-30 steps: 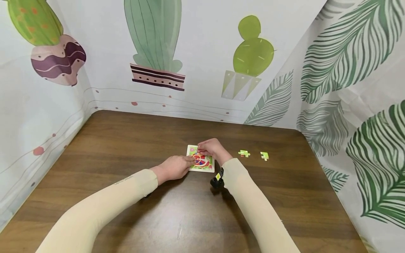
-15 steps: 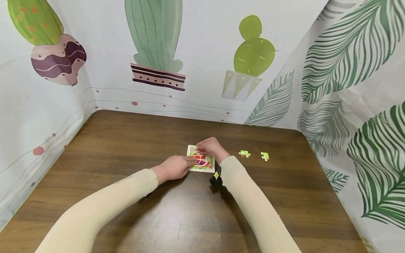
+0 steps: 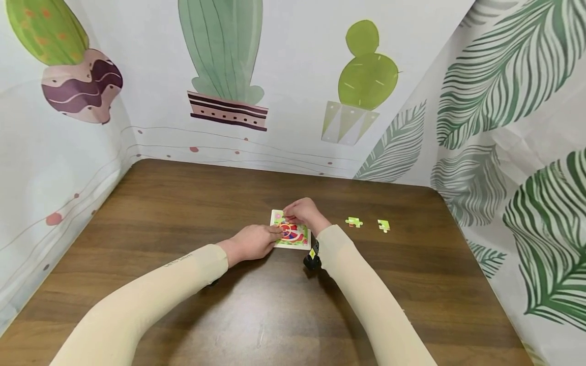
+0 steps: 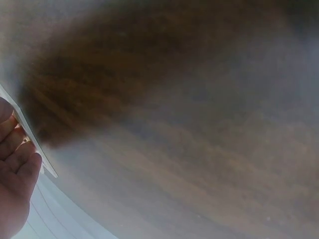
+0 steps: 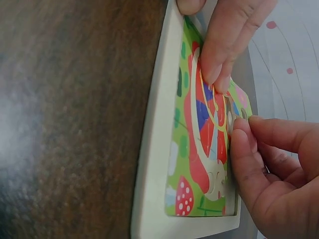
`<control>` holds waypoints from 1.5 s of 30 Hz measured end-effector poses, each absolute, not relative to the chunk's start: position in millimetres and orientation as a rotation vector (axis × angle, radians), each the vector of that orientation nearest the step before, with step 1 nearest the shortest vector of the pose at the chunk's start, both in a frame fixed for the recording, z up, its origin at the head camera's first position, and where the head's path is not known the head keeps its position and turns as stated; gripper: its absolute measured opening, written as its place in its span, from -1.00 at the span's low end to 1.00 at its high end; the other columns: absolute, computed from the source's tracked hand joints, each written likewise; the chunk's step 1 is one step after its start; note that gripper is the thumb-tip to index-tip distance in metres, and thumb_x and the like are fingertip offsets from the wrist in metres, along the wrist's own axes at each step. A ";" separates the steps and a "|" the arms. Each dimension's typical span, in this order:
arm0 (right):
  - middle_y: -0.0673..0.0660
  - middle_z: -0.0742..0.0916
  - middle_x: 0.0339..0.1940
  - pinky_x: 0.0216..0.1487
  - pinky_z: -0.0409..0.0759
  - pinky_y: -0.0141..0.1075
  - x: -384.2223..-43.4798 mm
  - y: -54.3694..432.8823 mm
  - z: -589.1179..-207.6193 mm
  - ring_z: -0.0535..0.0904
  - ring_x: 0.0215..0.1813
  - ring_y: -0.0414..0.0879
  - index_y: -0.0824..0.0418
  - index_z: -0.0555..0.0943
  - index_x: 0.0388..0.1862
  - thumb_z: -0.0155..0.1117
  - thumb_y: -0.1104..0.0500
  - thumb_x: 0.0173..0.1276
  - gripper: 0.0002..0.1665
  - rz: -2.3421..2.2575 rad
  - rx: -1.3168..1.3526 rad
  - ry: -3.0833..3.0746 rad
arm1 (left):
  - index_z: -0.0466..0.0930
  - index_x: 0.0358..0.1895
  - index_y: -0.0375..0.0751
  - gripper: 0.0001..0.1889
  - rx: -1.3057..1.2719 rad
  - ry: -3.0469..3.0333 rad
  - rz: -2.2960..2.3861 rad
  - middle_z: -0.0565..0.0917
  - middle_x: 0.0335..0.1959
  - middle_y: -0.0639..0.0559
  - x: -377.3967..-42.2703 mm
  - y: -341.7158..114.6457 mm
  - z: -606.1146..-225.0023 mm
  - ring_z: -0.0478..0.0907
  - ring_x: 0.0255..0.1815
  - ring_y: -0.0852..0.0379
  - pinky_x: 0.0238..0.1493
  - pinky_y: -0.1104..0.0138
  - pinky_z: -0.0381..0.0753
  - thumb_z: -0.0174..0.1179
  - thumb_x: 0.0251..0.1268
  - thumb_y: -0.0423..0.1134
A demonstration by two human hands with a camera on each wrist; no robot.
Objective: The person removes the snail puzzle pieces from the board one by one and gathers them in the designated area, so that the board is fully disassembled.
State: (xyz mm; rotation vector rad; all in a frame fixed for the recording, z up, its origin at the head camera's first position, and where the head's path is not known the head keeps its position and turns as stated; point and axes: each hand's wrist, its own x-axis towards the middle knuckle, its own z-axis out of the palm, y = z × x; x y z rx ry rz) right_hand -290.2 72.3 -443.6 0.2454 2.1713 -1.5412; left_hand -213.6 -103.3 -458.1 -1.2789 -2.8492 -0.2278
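Observation:
A small jigsaw puzzle [image 5: 207,144] with a snail picture lies in a pale frame [image 3: 293,247] on the table. My left hand [image 3: 252,241] rests on its left side, with extended fingers [image 5: 219,55] touching the picture. From the right, my right hand [image 3: 304,212] reaches over the far part of the puzzle. Its thumb and forefinger pinch a jigsaw piece at the puzzle's far side, mostly hidden by the fingertips. In the left wrist view, only part of the left hand [image 4: 15,174] shows, beside the frame's edge.
Two loose green jigsaw pieces, one nearer [image 3: 353,222] and one farther right [image 3: 383,225], lie on the brown wooden table [image 3: 206,198]. A cloth backdrop [image 3: 293,101] printed with cacti and leaves hangs behind it. A black wrist camera [image 3: 312,260] sits under the right wrist.
The right hand and forearm have shifted slightly to the left over the puzzle. The left hand, the frame and the loose pieces stay in place.

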 end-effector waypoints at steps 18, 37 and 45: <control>0.03 0.67 -0.55 -0.43 0.63 -0.53 -294.5 75.7 -446.8 0.59 -0.52 -0.27 0.50 0.69 0.02 0.24 0.35 0.45 -0.74 -1.553 0.262 2.170 | 0.69 0.20 -0.27 -0.64 -1.281 -2.835 -0.205 0.72 0.24 -0.16 -216.1 -102.5 -457.5 0.71 0.24 -0.03 0.18 0.12 0.71 0.21 0.40 -0.30; 0.06 0.69 -0.57 -0.46 0.62 -0.51 -297.7 79.2 -442.6 0.59 -0.55 -0.25 0.50 0.68 0.04 0.25 0.36 0.45 -0.73 -1.572 0.264 2.125 | 0.70 0.19 -0.28 -0.64 -1.275 -2.837 -0.211 0.73 0.22 -0.16 -215.2 -101.9 -458.4 0.71 0.24 -0.02 0.19 0.12 0.70 0.20 0.39 -0.31; 0.04 0.70 -0.51 -0.41 0.65 -0.51 -299.0 85.7 -438.8 0.61 -0.52 -0.28 0.45 0.69 0.05 0.26 0.31 0.47 -0.72 -1.510 0.253 2.176 | 0.69 0.21 -0.27 -0.64 -1.263 -2.858 -0.208 0.71 0.25 -0.14 -214.4 -102.2 -459.1 0.71 0.24 -0.02 0.17 0.12 0.71 0.20 0.40 -0.31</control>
